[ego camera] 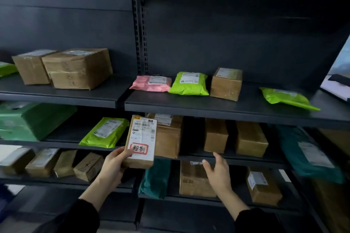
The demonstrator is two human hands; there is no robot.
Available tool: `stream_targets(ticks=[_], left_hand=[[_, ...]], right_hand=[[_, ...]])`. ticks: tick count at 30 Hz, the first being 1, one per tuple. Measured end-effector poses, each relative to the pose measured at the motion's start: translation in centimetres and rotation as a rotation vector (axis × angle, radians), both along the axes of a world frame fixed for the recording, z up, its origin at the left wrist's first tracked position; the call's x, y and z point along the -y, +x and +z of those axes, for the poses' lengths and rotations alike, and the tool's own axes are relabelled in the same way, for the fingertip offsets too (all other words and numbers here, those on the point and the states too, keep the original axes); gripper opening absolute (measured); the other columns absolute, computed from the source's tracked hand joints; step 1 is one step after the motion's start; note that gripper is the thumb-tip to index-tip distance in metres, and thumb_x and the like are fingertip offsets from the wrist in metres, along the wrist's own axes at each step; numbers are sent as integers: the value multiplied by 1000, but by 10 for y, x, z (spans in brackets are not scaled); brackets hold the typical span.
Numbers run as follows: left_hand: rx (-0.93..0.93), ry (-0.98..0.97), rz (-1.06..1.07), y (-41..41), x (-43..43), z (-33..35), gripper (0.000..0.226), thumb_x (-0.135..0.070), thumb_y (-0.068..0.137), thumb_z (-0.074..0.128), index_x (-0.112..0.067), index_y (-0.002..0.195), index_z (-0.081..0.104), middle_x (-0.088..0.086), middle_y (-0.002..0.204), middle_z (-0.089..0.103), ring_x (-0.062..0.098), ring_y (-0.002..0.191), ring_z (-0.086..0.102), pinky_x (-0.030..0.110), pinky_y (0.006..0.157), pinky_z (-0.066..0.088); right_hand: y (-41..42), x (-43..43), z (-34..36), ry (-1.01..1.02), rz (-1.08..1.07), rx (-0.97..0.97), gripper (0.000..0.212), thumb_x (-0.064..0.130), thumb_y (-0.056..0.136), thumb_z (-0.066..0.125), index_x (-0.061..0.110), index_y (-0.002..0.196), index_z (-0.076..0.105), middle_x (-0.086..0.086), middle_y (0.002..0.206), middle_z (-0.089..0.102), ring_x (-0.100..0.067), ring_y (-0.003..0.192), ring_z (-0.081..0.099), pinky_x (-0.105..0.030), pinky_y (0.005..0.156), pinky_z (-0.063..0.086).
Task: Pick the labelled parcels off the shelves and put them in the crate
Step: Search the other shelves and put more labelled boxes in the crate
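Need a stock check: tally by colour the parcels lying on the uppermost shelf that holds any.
Brown cartons: 3
Lime green bags: 3, one cut off at the left edge
Pink bags: 1
Total: 7

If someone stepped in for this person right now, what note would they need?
Left hand grips a box with a red-stamped label, clear of the shelves.
Right hand is open, holding nothing, in front of the lower shelves.
Done: that box is picked.
Left: put it in the crate, which is out of view, then check the other parcels on the shelves.
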State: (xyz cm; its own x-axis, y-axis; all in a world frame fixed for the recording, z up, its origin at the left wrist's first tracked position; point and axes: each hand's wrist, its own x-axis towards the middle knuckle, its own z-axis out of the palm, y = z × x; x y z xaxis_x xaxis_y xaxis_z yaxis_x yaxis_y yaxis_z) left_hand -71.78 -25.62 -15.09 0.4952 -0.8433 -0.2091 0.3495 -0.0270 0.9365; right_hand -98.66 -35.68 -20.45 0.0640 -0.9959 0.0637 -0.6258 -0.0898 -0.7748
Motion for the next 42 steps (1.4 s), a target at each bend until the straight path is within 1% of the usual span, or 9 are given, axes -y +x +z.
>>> stream_targets(ticks=[5, 9, 13, 19, 23, 28, 33, 37, 42], left_hand=[[13, 53, -35, -86, 4, -17, 11, -3, 91, 52, 1, 96, 61, 9, 74, 75, 18, 64, 70, 23, 51, 55], [-57, 117, -54, -137, 12, -35, 17, -4, 89, 55, 7, 102, 60, 21, 91, 71, 33, 84, 65, 40, 74, 52], [-110, 144, -65, -161, 24, -46, 16, -2, 88, 56, 8, 99, 61, 18, 81, 74, 33, 82, 66, 39, 73, 53], [-126, 152, -78, -164, 63, -61, 14, -3, 88, 58, 6, 98, 63, 19, 86, 74, 28, 76, 70, 28, 55, 57], [-125, 184, -90, -155, 86, -72, 17, -4, 85, 62, 4, 100, 63, 21, 89, 73, 34, 86, 68, 35, 66, 53], [-149, 203, -99, -140, 107, -85, 11, 2, 83, 62, 5, 94, 63, 20, 79, 74, 36, 82, 67, 39, 71, 52], [-200, 219, -94, -130, 121, -96, 32, 3, 72, 68, 10, 103, 61, 25, 84, 71, 36, 79, 66, 37, 66, 50], [-194, 217, -148, -121, 122, -96, 43, 5, 54, 78, 8, 95, 64, 25, 81, 72, 37, 78, 67, 40, 67, 51], [-192, 207, -143, -118, 119, -99, 14, 5, 81, 61, 7, 95, 63, 20, 75, 73, 30, 68, 69, 33, 58, 53]], right_hand=[[-58, 10, 0, 14, 27, 1, 58, 35, 93, 50, 10, 143, 31, -11, 144, 37, -26, 134, 34, -36, 108, 34], [-80, 20, -1, 33, 16, -13, 58, 35, 94, 50, 10, 142, 31, -11, 144, 37, -25, 134, 34, -34, 106, 33], [-79, 33, -1, 30, 27, -15, 58, 34, 93, 51, 9, 142, 31, -11, 145, 37, -25, 135, 34, -34, 107, 33], [-58, 62, -3, 15, -30, -66, 62, 37, 93, 51, 8, 143, 29, -14, 144, 37, -26, 136, 33, -34, 105, 37], [-38, 85, -1, -29, -114, -176, 66, 41, 92, 49, 7, 144, 25, -16, 145, 33, -28, 135, 32, -33, 102, 41], [-11, 117, 2, -86, -219, -305, 76, 51, 87, 51, 6, 144, 25, -17, 148, 27, -29, 136, 28, -35, 109, 35], [10, 146, 3, -46, -263, -434, 98, 70, 72, 55, 6, 141, 28, -18, 146, 28, -31, 131, 32, -39, 107, 32], [14, 151, -4, -30, -284, -450, 93, 66, 72, 59, 5, 137, 33, -16, 133, 39, -29, 119, 40, -36, 97, 41], [0, 138, -7, -101, -253, -446, 93, 52, 62, 75, -1, 132, 42, -21, 129, 45, -34, 112, 44, -39, 92, 45]])
